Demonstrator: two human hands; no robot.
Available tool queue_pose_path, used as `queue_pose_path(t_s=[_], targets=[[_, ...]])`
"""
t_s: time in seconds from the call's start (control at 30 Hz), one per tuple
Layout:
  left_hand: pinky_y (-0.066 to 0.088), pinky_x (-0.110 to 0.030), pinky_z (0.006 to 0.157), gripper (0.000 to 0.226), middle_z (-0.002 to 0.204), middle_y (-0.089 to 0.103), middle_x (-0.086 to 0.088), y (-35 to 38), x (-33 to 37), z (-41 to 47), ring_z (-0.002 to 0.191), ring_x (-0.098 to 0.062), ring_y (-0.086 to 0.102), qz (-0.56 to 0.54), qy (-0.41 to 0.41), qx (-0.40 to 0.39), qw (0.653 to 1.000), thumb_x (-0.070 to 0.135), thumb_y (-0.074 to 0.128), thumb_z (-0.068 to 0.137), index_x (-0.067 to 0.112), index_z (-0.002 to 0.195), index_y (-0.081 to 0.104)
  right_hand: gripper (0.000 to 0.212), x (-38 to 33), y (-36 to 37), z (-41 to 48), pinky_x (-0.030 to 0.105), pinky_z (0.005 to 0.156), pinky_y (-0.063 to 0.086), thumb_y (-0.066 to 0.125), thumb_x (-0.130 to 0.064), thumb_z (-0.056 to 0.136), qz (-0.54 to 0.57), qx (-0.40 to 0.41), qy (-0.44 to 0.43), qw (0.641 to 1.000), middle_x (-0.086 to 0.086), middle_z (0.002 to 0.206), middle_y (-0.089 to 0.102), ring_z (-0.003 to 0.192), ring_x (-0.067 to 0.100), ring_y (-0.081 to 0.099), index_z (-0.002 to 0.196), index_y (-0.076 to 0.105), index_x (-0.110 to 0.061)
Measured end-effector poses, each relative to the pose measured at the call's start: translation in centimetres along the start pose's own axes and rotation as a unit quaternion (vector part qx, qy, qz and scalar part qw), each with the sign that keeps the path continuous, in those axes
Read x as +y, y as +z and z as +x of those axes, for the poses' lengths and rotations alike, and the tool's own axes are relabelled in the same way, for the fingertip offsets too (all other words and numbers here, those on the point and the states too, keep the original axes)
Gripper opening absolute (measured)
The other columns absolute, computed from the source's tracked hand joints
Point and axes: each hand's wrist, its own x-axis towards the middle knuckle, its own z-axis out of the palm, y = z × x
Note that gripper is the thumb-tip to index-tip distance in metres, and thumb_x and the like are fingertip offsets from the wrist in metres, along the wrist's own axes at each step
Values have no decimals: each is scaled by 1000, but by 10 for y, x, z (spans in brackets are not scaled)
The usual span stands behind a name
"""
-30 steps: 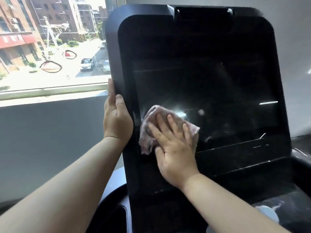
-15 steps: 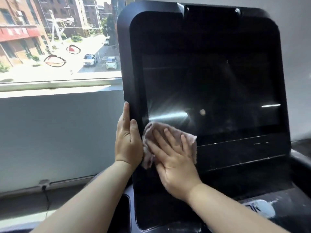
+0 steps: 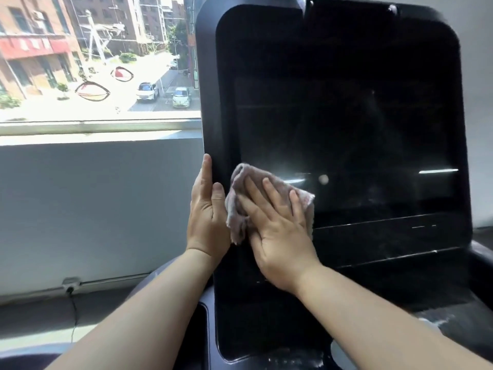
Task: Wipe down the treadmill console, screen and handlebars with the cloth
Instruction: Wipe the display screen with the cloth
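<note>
From my remote seat I look down on the treadmill console [image 3: 210,76], a tall black panel, with its dark glass screen [image 3: 346,134] as my reference for everything else. The cloth [image 3: 236,206], a crumpled pinkish-grey rag, sits on the lower left corner of the screen and spills past that corner onto the surrounding frame. My right hand [image 3: 280,236] lies flat on top of it, its fingers [image 3: 269,190] straight and spread, pressing the cloth against the glass rather than clutching it. Bright streaks of reflected light show on the screen just right of the cloth.

My left hand [image 3: 208,217] grips the console's outer edge left of the screen. Its thumb rests on the front face and its forefinger points straight up along the rim. I cannot see the other fingers, which are hidden behind the panel. The two hands are just beside each other, with a fold of cloth hanging between them.

Further left of the screen is a window [image 3: 93,62] looking onto a sunlit street with brick buildings, a white car [image 3: 147,91] and a pale car [image 3: 182,96] parked side by side. Below the window, still left of the screen, a grey wall [image 3: 93,209] carries a socket [image 3: 70,283] with a thin cable hanging from it.
</note>
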Motion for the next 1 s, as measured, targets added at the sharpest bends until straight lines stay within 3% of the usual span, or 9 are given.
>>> queue_pose_path(t_s=[0.2, 0.3, 0.43, 0.53, 0.63, 0.73, 0.83, 0.9, 1.0], targets=[[11, -4, 109, 45, 137, 11, 43, 0, -10, -27, 138, 12, 14, 25, 18, -5, 1000, 38, 23, 96, 59, 134, 11, 68, 15, 17, -85, 44, 114, 5, 43, -41, 89, -76, -98, -65, 990, -20, 158, 11, 147, 8, 5, 151, 16, -41], [12, -5, 108, 44, 138, 12, 46, 0, -15, -41, 138, 13, 15, 34, 14, -3, 999, 43, 22, 95, 59, 135, 12, 63, 32, -5, -50, 41, 116, -4, 38, -48, 91, -108, -99, -91, 985, -25, 156, 5, 146, 3, -5, 149, 12, -47], [12, -2, 106, 47, 139, 13, 45, 0, -14, -43, 136, 16, 15, 35, 6, 3, 999, 35, 24, 96, 59, 135, 13, 56, 40, -37, 32, 40, 116, -16, 26, -52, 98, -40, -5, 92, 995, -32, 150, -19, 139, -4, -23, 146, -2, -50], [11, -1, 105, 47, 140, 14, 42, 1, -14, -43, 134, 19, 14, 39, 3, 2, 999, 34, 24, 97, 58, 135, 12, 60, 21, -22, 30, 39, 114, -20, 21, -53, 96, -44, 32, 121, 991, -27, 149, -25, 140, 2, -25, 148, -7, -45], [13, -1, 105, 44, 140, 15, 40, 1, -17, -42, 132, 21, 16, 40, 8, 7, 999, 39, 24, 96, 58, 134, 13, 65, 4, 13, -38, 41, 114, -17, 29, -48, 94, -51, 6, 76, 996, -20, 157, -17, 145, 10, -18, 151, -2, -41], [13, 0, 104, 44, 141, 16, 39, 1, -16, -41, 131, 22, 16, 41, 5, 8, 999, 39, 24, 96, 56, 135, 14, 65, 11, 26, -89, 46, 116, 1, 38, -47, 92, -83, -42, -3, 996, -15, 160, 7, 148, 12, 2, 152, 14, -37], [10, -9, 109, 50, 155, 19, 18, 0, -11, -41, 140, 6, 17, 88, -2, 19, 996, 35, 25, 95, 48, 142, 15, 62, 49, 5, -83, 45, 116, 5, 31, -52, 94, -132, -68, -52, 988, -20, 158, 6, 147, 6, 1, 151, 8, -42], [5, -17, 111, 56, 159, 13, 8, -1, -1, -38, 144, -8, 12, 151, -11, 33, 988, 36, 25, 93, 41, 148, 17, 61, 84, -20, -66, 45, 117, 0, 19, -58, 95, -113, -37, 59, 991, -25, 156, -13, 144, 2, -17, 149, -5, -45], [2, -28, 114, 57, 161, 6, 6, 4, 19, -21, 146, -12, 5, 223, 33, 40, 973, 33, 30, 93, 36, 150, 21, 64, 95, -34, -47, 46, 118, -7, 15, -57, 97, -68, 28, 272, 959, -17, 156, -24, 142, 6, -26, 148, -17, -38]])
